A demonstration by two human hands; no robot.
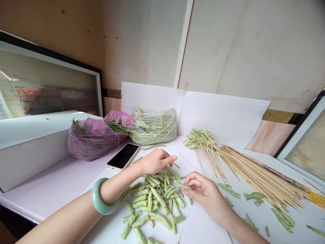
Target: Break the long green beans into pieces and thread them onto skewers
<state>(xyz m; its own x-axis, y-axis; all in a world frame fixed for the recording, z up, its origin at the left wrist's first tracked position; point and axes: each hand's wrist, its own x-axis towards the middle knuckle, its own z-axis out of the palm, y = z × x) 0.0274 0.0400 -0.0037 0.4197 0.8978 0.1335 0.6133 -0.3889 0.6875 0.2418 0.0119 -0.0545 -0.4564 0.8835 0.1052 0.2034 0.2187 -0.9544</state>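
My right hand pinches a short piece of green bean between thumb and fingertips, at the right side of a bean pile. My left hand, with a pale green bangle on its wrist, hovers over the pile's far edge. Its fingers curl under and its thumb points right; whatever they hold, if anything, is hidden. Below lies the heap of cut bean pieces on white sheets. A single thin bamboo skewer shows between my two hands.
Behind my left arm lie a phone, a purple bag of greens and a clear bag of long beans. At right are threaded bean skewers, a bundle of bare skewers and loose bean pieces. White boards stand behind.
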